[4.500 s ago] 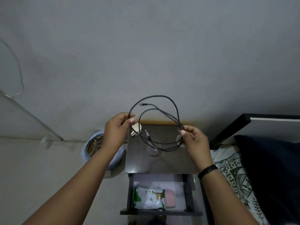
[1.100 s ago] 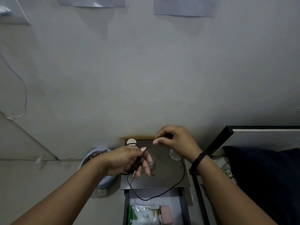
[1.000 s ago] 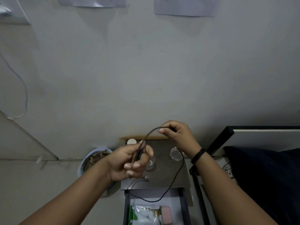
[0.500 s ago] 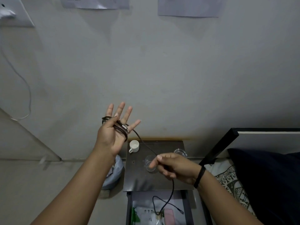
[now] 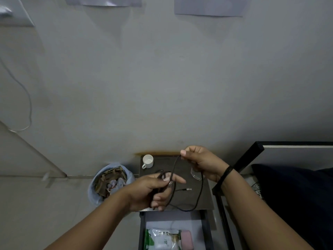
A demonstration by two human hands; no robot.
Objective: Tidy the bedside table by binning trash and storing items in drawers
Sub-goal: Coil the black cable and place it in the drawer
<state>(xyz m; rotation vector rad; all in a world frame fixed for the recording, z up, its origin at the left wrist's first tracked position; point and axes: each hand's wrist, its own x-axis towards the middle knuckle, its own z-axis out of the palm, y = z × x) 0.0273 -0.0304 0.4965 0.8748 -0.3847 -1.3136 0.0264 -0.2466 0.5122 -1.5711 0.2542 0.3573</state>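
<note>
Head view: left hand (image 5: 151, 192) grips coiled cable (image 5: 200, 192); right hand (image 5: 201, 162) pinches its loop.

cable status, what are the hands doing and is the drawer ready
Left hand grips coiled black cable; right hand pinches the loose end. Drawer open below, packet inside. Cup on table.

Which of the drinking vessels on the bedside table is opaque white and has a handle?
The white cup at the table's back left corner; the other vessel, a clear glass, sits partly hidden beneath the right hand.
</note>
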